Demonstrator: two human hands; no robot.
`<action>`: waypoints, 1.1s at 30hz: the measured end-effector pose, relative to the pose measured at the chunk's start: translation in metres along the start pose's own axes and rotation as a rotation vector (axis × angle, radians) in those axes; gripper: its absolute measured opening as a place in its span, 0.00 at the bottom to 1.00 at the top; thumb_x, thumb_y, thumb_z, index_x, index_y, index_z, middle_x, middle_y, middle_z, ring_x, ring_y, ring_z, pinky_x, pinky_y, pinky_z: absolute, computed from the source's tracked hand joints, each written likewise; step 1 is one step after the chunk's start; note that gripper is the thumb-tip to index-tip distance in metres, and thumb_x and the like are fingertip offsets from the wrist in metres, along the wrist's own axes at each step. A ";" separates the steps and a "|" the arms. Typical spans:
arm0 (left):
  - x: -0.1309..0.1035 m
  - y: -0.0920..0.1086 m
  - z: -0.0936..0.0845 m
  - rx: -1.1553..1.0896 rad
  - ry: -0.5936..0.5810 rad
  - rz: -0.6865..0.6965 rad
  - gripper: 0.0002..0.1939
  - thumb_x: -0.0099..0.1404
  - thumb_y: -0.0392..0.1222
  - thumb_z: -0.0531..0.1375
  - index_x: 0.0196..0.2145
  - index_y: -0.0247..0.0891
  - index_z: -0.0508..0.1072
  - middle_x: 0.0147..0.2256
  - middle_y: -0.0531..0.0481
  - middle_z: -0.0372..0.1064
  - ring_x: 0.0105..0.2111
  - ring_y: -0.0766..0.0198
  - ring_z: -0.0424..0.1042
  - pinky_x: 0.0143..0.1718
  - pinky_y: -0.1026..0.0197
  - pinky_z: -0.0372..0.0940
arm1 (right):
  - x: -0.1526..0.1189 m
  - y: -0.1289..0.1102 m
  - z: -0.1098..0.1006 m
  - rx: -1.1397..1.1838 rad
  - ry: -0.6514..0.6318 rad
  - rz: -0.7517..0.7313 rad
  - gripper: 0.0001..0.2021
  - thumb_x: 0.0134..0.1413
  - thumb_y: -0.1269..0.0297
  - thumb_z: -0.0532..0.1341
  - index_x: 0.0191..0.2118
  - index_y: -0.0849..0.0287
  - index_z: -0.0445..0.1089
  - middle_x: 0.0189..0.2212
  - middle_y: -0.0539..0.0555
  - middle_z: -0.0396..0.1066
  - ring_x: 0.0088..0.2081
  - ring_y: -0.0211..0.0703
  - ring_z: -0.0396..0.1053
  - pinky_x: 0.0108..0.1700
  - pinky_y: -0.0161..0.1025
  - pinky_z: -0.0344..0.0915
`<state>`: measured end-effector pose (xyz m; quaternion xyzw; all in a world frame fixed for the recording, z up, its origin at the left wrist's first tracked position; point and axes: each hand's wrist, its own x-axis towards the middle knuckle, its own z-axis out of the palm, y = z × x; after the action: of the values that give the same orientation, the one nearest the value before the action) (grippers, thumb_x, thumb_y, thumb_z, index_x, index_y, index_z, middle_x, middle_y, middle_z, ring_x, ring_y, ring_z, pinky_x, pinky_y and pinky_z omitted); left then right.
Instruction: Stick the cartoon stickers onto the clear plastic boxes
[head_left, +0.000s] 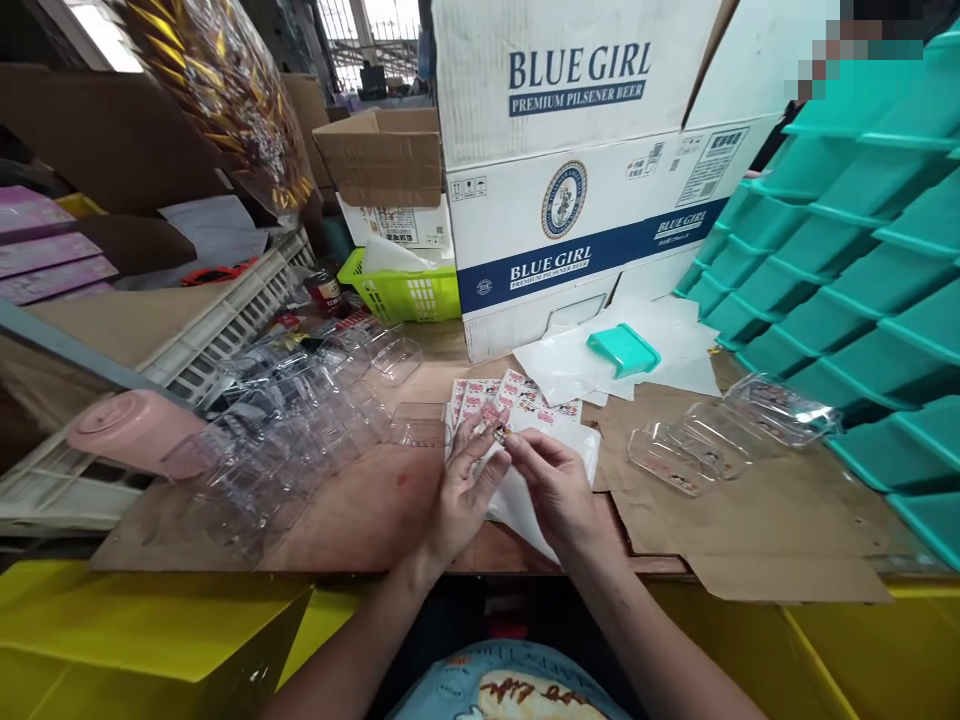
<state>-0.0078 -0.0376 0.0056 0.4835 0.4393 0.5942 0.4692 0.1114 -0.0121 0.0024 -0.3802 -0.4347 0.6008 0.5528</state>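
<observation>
My left hand point(461, 490) and my right hand point(556, 485) meet over the middle of the bench. Between their fingertips is a small printed sticker point(500, 431) with pink and dark cartoon markings. The right thumb and index finger pinch its edge; the left fingers curl around its other side, and part of what they hold is hidden. Just beyond lie sheets of stickers point(541, 397) with red and pink prints. White backing paper point(517, 500) lies beneath my hands. On the right rest several clear plastic lids point(667, 460), some bearing cartoon stickers.
Clear plastic lids point(300, 440) are piled at left near a pink bottle point(135, 430). A Blue Girl carton point(592, 200) and a green basket point(405, 290) stand behind. One teal tray point(624, 350) lies on white paper; teal trays point(847, 260) are stacked at right.
</observation>
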 end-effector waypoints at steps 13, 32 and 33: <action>0.058 -0.021 -0.080 -0.625 0.337 -0.464 0.10 0.69 0.39 0.57 0.35 0.30 0.75 0.34 0.40 0.77 0.37 0.62 0.78 0.47 0.58 0.72 | -0.010 -0.016 -0.028 -0.413 -0.171 -0.215 0.07 0.62 0.61 0.61 0.35 0.56 0.73 0.32 0.52 0.68 0.35 0.39 0.68 0.36 0.34 0.67; -0.010 -0.010 0.020 -0.518 -0.004 -0.428 0.19 0.57 0.37 0.69 0.47 0.38 0.78 0.46 0.44 0.78 0.43 0.58 0.77 0.49 0.57 0.71 | -0.026 -0.032 -0.045 0.027 -0.165 0.180 0.07 0.58 0.61 0.65 0.34 0.60 0.72 0.22 0.47 0.67 0.20 0.31 0.62 0.22 0.34 0.69; -0.011 -0.010 0.020 -0.525 -0.004 -0.438 0.20 0.57 0.36 0.68 0.49 0.38 0.77 0.46 0.44 0.78 0.44 0.58 0.77 0.49 0.56 0.70 | -0.027 -0.031 -0.046 0.029 -0.161 0.190 0.08 0.58 0.61 0.66 0.33 0.60 0.72 0.22 0.47 0.67 0.20 0.31 0.62 0.22 0.34 0.70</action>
<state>0.0146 -0.0451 -0.0032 0.2412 0.3638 0.5713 0.6951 0.1677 -0.0338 0.0160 -0.3623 -0.4311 0.6851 0.4622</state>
